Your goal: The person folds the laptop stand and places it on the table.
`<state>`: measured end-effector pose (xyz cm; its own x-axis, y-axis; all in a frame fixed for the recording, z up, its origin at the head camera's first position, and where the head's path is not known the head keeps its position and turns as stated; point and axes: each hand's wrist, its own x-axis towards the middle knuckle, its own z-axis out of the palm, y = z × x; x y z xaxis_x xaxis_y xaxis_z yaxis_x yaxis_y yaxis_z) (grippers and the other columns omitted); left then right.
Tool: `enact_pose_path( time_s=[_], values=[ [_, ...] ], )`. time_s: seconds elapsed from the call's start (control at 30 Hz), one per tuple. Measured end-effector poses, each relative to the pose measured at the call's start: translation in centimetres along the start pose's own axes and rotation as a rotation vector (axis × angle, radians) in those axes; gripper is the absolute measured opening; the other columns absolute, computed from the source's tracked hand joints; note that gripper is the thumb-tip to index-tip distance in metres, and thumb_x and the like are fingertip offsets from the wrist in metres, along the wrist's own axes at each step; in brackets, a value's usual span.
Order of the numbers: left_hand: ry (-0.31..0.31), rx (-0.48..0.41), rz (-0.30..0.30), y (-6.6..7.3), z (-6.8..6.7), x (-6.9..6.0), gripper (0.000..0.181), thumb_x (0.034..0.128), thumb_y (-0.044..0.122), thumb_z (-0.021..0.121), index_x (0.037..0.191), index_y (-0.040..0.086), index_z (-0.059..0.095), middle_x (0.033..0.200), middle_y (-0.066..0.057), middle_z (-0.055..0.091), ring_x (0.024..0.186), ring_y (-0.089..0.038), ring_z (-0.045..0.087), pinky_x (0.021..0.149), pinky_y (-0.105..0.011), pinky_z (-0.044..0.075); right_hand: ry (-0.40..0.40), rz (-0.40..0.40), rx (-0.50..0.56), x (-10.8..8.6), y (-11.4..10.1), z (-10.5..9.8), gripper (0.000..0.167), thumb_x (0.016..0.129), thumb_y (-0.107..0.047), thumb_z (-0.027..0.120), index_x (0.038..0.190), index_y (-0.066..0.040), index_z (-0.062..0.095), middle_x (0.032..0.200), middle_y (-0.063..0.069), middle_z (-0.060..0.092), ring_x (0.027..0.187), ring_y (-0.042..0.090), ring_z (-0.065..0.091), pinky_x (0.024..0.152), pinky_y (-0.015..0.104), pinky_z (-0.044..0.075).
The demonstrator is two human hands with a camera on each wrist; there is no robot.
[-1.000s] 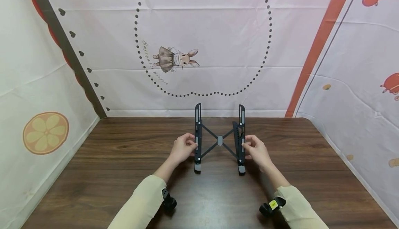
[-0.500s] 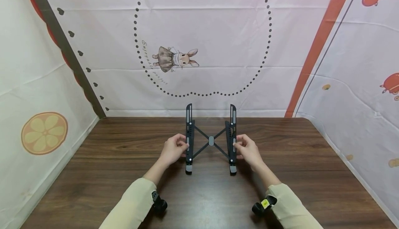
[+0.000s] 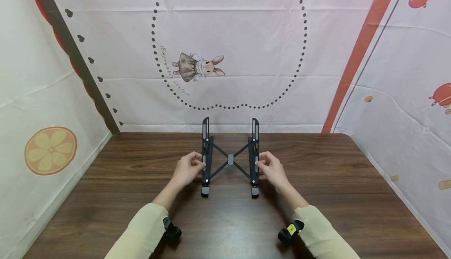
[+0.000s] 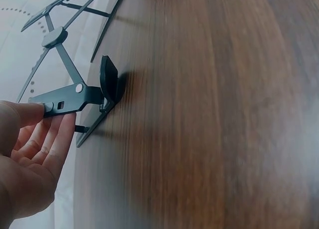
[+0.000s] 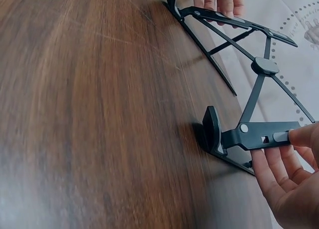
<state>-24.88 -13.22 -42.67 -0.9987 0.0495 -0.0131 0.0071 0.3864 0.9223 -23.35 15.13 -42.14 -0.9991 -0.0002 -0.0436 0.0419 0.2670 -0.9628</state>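
Observation:
A black folding stand (image 3: 230, 159) with two long side rails joined by an X-shaped brace stands unfolded near the table's back edge. The left hand (image 3: 188, 169) pinches its left rail, thumb on top and fingers beneath, as the left wrist view shows of the rail (image 4: 62, 99) and hand (image 4: 35, 154). On the other side the right hand (image 3: 274, 169) pinches the right rail. In the right wrist view that hand (image 5: 294, 184) has its thumb on a grey pad of the rail (image 5: 259, 134), with the fingers under it. Upturned lips at the rails' front ends face the person.
The brown wooden table (image 3: 338, 180) reaches back to a white printed cloth (image 3: 246, 47) hung behind it, with more cloth at both sides. Black wrist cameras, left (image 3: 172, 231) and right (image 3: 290, 231), sit on the person's two wrists, close above the table.
The stand has moved left across the table, with both hands still pinching its rails and moving along with it. Its unfolded shape looks the same.

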Motion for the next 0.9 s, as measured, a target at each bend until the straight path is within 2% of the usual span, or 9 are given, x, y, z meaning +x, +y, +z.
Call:
enact_pose_path(
  time_s=[0.23,0.67,0.9],
  values=[
    [0.011,-0.013,-0.008,-0.22,-0.44,-0.11,0.022,0.0861,0.003,0.061,0.108,0.003,0.057,0.084,-0.011,0.066,0.068,-0.017,0.065,0.062,-0.034,0.056,0.008,0.007,0.017,0.14,-0.07,0.54,0.02,0.09,-0.006,0.055,0.109,-0.005,0.054,0.095,0.014,0.06,0.072,0.019,0.062,0.065,0.038,0.056],
    [0.011,-0.029,-0.04,-0.09,-0.4,-0.32,0.021,0.0872,0.005,0.06,0.108,0.005,0.057,0.088,-0.011,0.065,0.07,-0.016,0.064,0.064,-0.035,0.056,0.031,0.027,0.028,-0.01,-0.11,0.75,0.018,0.09,-0.007,0.055,0.108,-0.005,0.055,0.097,0.016,0.06,0.072,0.02,0.064,0.065,0.037,0.056],
    [0.012,-0.033,-0.03,-0.19,-0.33,-0.24,0.019,0.0872,0.005,0.06,0.106,0.006,0.056,0.083,-0.01,0.066,0.069,-0.016,0.063,0.064,-0.036,0.056,0.05,0.037,0.021,-0.05,-0.1,0.95,0.017,0.09,-0.008,0.055,0.107,-0.006,0.056,0.097,0.015,0.06,0.07,0.019,0.063,0.065,0.036,0.055]
  ],
)
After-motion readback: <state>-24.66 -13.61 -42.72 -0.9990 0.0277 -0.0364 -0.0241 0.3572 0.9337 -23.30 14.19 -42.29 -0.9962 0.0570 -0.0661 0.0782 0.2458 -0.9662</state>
